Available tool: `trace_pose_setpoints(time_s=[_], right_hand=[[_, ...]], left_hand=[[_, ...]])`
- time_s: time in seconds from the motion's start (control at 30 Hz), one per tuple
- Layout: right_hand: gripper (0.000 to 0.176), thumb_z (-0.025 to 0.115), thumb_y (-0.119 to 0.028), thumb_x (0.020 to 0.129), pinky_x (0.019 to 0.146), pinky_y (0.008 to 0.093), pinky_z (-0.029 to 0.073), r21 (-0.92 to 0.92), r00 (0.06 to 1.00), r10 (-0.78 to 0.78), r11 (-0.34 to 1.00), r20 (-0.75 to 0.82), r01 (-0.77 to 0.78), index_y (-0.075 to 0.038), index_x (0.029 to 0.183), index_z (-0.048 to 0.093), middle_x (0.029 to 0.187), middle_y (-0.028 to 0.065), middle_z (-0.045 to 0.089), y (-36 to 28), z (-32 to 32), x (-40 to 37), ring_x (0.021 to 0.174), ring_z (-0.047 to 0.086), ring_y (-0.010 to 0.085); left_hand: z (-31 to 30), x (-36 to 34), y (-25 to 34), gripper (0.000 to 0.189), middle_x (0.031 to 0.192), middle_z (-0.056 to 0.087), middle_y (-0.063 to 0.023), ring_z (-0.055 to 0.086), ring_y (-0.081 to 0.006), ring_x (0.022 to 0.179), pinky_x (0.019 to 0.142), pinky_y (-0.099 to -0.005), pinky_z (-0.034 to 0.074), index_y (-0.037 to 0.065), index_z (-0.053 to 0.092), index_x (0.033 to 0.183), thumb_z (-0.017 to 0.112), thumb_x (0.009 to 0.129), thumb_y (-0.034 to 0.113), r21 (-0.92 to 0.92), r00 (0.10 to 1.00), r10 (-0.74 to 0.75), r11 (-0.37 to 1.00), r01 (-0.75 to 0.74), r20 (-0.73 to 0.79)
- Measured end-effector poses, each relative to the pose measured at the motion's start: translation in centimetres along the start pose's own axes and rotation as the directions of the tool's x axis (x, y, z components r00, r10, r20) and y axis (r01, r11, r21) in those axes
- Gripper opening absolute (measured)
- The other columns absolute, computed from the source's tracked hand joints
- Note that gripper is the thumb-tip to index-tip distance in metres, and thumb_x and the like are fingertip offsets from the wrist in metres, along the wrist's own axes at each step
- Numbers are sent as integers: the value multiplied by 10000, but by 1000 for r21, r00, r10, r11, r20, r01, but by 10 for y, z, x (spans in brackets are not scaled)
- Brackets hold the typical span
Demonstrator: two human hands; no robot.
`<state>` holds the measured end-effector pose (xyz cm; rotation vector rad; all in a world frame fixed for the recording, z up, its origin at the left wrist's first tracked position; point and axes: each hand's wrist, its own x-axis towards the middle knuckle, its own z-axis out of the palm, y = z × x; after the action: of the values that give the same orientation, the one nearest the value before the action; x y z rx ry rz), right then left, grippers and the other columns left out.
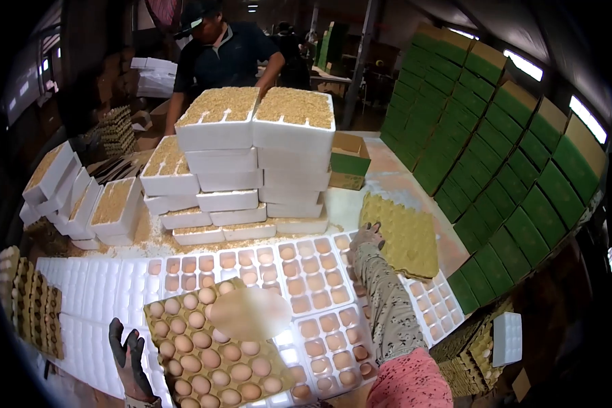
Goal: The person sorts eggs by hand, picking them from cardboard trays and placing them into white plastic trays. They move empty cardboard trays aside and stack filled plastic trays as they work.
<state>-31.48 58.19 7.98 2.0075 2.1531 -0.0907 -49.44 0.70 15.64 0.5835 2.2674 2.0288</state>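
My left hand (pixel 130 357), in a dark glove, is held with fingers apart at the left side of a pulp egg tray (pixel 200 326) full of brown eggs. A blurred patch covers part of that tray. My right arm reaches forward, and my right hand (pixel 368 236) has its fingers curled at the left edge of a yellowish pulp egg tray (pixel 402 234) with no eggs showing on it. This tray lies partly over white foam egg trays. Under and around the full tray, white foam egg trays (pixel 316 272) hold eggs in their compartments.
Stacked white foam boxes (pixel 292 156) topped with grainy filler stand at the back, with a person (pixel 234 54) behind them. Green cartons (pixel 483 163) form a wall at right. Stacked pulp trays stand at left (pixel 37 306) and lower right (pixel 472 370).
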Motion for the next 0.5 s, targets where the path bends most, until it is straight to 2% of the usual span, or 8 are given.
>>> trace_pose_setpoints(time_s=[0.07, 0.17, 0.23, 0.3, 0.33, 0.4, 0.47, 0.5], right_hand=[[768, 577, -323, 819, 927, 488, 392, -13, 992, -91, 996, -82, 90, -73, 1457, 230, 1496, 246, 206, 18, -8, -5, 1274, 395, 365], [747, 586, -317, 793, 959, 507, 363, 19, 917, -273, 957, -290, 290, -53, 1426, 288, 1432, 297, 295, 71, -29, -67, 1223, 429, 401], [754, 609, -318, 767, 979, 518, 343, -23, 858, -388, 914, -337, 405, -47, 1408, 318, 1390, 307, 342, 105, -26, -132, 1213, 423, 401], [759, 619, -318, 755, 989, 517, 331, -92, 842, -456, 888, -287, 450, -44, 1399, 325, 1381, 309, 341, 122, -8, -204, 1221, 405, 403], [763, 629, -318, 744, 1000, 516, 318, -157, 813, -519, 855, -266, 494, -41, 1390, 332, 1371, 311, 340, 129, 5, -234, 1229, 387, 405], [755, 635, -304, 753, 1008, 517, 309, -146, 825, -537, 843, -176, 518, -32, 1387, 330, 1372, 308, 327, 140, 65, -274, 1238, 365, 415], [746, 640, -290, 761, 1016, 518, 301, -131, 829, -551, 832, -90, 539, -24, 1384, 328, 1372, 306, 315, 135, 84, -307, 1247, 343, 426], [734, 648, -258, 766, 1024, 518, 294, 39, 807, -517, 835, -285, 549, -24, 1384, 328, 1388, 302, 289, 131, 75, -318, 1248, 333, 443]], left_hand=[[-13, -9, 19, 512, 1435, 315, -82, 393, -218, 1224, 1018, -346, 351, 47, 435, 1334, 558, 856, 185, -130, 988, -128, 985, 116, -84], [-52, -13, 11, 445, 1436, 318, -94, 397, -215, 1250, 1023, -345, 356, 41, 477, 1296, 529, 888, 209, -23, 994, -36, 999, 33, -107], [-71, -15, 12, 455, 1433, 320, -92, 404, -213, 1247, 1027, -344, 354, 44, 458, 1317, 516, 907, 233, 2, 997, -28, 1000, 28, -76], [-81, -10, 5, 487, 1422, 325, -90, 423, -208, 1234, 1039, -341, 347, 47, 404, 1362, 466, 950, 299, -162, 987, -102, 983, 81, -125], [-88, -6, -2, 507, 1411, 329, -94, 438, -205, 1219, 1047, -350, 345, 52, 353, 1394, 414, 977, 335, -117, 991, -102, 989, 92, -91], [-94, 0, -10, 454, 1409, 332, -103, 424, -211, 1235, 1041, -354, 355, 35, 405, 1358, 423, 977, 280, -149, 996, -83, 986, 77, -33], [-99, 6, -19, 404, 1398, 346, -112, 415, -223, 1244, 1032, -355, 366, 10, 459, 1309, 434, 971, 230, -194, 995, -81, 977, 90, 54], [-105, 6, -25, 370, 1388, 358, -112, 401, -222, 1253, 1017, -350, 379, -18, 503, 1257, 453, 954, 190, -12, 985, 49, 999, -47, 167]])
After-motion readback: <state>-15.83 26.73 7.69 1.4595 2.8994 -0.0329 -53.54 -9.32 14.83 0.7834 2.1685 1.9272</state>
